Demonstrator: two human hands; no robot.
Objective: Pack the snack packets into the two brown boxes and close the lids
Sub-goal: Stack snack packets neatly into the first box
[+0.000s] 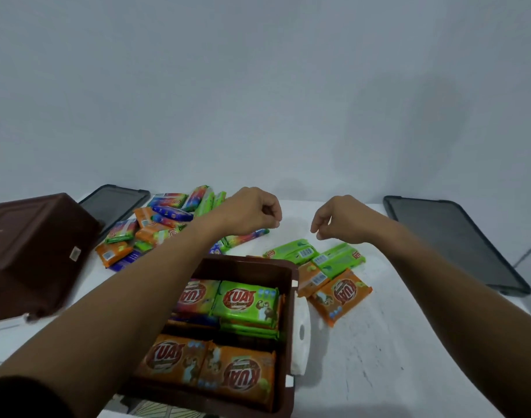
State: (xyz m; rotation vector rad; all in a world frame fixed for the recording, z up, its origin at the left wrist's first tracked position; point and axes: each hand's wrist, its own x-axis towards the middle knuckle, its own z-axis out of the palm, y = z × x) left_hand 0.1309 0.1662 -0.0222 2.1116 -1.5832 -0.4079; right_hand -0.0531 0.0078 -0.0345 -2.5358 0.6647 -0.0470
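An open brown box stands in front of me, holding several orange, green and rainbow snack packets. A second brown box lies tipped over at the left. Loose packets lie in a pile behind the left arm, and green and orange ones lie right of the open box. My left hand hovers above the far packets with fingers curled and nothing in it. My right hand hangs over the green packets, fingers loosely bent and apart, holding nothing.
Two dark lids lie flat on the white table: one at the back left behind the tipped box, one at the right edge. A white object leans against the open box's right wall. A plain wall rises behind.
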